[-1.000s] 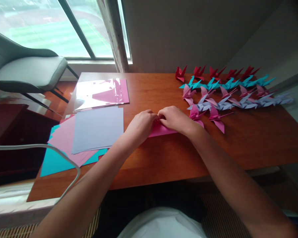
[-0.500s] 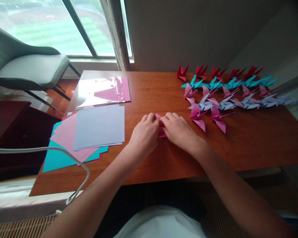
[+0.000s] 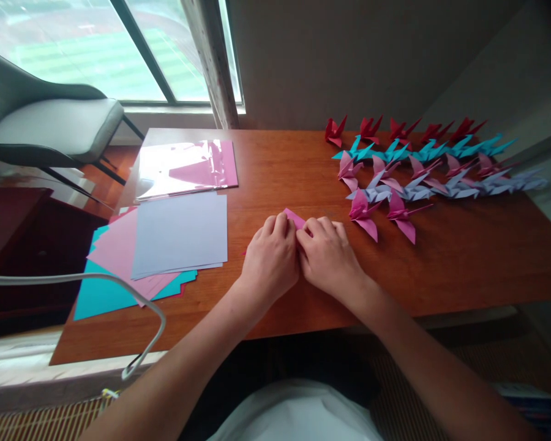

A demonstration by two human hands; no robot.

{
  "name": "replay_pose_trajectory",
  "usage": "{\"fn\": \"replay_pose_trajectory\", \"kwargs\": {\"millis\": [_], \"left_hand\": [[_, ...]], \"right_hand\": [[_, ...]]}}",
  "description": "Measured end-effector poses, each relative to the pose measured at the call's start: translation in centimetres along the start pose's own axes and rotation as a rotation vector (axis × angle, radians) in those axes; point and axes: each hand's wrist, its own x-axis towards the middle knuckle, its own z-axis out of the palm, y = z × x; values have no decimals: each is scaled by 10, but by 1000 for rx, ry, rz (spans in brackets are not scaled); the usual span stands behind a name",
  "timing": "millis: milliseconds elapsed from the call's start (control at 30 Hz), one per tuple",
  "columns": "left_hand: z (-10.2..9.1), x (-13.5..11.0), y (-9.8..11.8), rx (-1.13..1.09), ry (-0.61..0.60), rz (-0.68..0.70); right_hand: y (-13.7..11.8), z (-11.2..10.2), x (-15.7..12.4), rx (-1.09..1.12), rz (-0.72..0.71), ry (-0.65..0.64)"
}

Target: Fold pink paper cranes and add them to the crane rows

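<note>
A folded piece of magenta origami paper lies under my two hands near the middle of the table; mostly its far corner shows, and the rest is covered. My left hand has its fingers curled down on the paper's left part. Close against it, my right hand grips the right part, thumb and fingers bent together. Two finished magenta paper cranes stand just beyond my right hand, in front of rows of pale blue cranes, pink cranes, turquoise cranes and red cranes.
Left on the wooden table lie fanned paper sheets, with pale blue sheets over pink and turquoise ones. Behind them is a clear plastic packet of magenta paper. A white cable arcs over the near left corner. A chair stands by the window.
Both hands have shifted slightly towards me and closed in tighter over the magenta paper. Less of its near part shows now. The view has moved a little.
</note>
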Motion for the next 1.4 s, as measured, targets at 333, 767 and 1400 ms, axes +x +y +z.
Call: {"fn": "replay_pose_trajectory", "kwargs": {"millis": [333,767,1400], "left_hand": [[-1,-2,1,59,14,1],[0,-1,2,98,33,-2],[-15,-35,-28,186,-41,-47]], "right_hand": [[38,6,-34,-174,159,79],[12,22,-66,150,54,411],[-7,44,-60,191,-7,309]]}}
